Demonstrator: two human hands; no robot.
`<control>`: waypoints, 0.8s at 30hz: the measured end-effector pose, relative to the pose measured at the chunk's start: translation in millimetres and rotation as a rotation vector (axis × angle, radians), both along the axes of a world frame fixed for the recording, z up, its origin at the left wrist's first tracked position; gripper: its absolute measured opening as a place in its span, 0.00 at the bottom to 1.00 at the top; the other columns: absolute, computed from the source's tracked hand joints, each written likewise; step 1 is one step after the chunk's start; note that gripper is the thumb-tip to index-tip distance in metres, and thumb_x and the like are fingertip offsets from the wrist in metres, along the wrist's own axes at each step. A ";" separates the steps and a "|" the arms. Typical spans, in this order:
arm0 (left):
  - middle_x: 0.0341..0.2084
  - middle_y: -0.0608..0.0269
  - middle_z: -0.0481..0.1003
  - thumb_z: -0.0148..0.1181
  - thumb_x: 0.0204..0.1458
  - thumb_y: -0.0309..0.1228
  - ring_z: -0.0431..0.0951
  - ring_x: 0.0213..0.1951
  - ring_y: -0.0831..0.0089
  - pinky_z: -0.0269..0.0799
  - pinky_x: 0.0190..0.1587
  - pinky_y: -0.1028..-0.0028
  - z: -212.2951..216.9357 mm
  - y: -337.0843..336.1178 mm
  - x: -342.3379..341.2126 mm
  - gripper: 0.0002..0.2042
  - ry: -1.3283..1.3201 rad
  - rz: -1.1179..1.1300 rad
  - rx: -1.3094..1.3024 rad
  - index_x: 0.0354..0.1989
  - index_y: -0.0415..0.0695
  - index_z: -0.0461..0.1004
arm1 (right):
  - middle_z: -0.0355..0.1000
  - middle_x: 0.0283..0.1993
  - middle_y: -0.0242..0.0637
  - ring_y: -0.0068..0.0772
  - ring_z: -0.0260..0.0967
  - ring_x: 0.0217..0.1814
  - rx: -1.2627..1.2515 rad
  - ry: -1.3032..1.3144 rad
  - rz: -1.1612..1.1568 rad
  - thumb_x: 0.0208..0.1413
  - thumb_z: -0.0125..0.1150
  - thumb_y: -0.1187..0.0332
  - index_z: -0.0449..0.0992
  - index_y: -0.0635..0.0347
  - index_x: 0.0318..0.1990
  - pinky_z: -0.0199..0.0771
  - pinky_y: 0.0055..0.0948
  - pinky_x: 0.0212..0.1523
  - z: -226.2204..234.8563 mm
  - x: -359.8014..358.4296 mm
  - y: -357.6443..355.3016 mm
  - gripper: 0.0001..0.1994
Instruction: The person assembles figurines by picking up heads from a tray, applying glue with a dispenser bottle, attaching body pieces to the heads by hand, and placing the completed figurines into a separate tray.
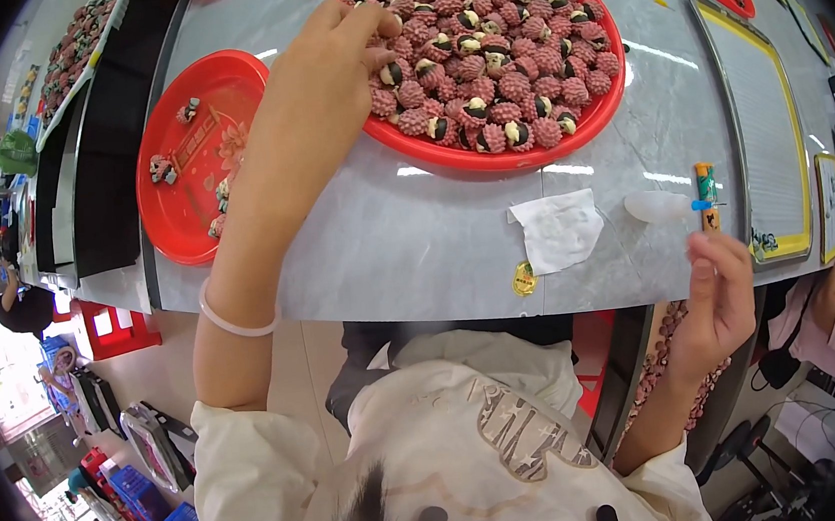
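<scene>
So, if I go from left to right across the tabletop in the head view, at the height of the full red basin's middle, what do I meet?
Shallow red plate, left hand, round red basin heaped with pink knobbly pieces, yellow-edged rectangular tray.

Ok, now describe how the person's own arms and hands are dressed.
Both the left hand and the right hand are ungloved. A smooth, pale bangle circles the left forearm; none shows on the right forearm. The loose cream sleeves are short, leaving both forearms bare.
</scene>
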State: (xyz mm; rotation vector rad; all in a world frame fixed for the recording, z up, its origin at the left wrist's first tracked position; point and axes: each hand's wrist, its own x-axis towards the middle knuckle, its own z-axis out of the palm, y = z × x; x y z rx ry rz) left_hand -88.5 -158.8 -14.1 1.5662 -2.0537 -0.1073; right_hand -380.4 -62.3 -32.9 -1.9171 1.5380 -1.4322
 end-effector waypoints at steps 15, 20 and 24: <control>0.36 0.53 0.66 0.56 0.43 0.29 0.71 0.35 0.68 0.68 0.35 0.78 -6.0 85.2 -67.6 0.15 1.459 -0.246 0.568 0.38 0.38 0.62 | 0.66 0.37 0.40 0.26 0.65 0.35 0.390 -0.483 0.236 0.43 0.58 0.72 0.60 0.70 0.43 0.63 0.20 0.37 -5.9 10.4 -7.3 0.20; 0.36 0.52 0.66 0.56 0.42 0.30 0.70 0.37 0.68 0.66 0.36 0.77 -29.9 99.2 -85.4 0.15 1.629 -0.277 0.608 0.38 0.38 0.63 | 0.64 0.31 0.39 0.24 0.62 0.23 0.332 -0.337 0.203 0.42 0.58 0.56 0.62 0.69 0.42 0.61 0.19 0.23 15.0 5.1 0.6 0.26; 0.35 0.52 0.66 0.57 0.42 0.32 0.69 0.36 0.68 0.66 0.36 0.76 -34.9 104.0 -92.0 0.15 1.521 -0.298 0.645 0.37 0.41 0.64 | 0.63 0.35 0.43 0.28 0.62 0.33 0.266 -0.333 0.297 0.40 0.60 0.56 0.63 0.67 0.39 0.61 0.18 0.32 22.4 4.7 1.7 0.25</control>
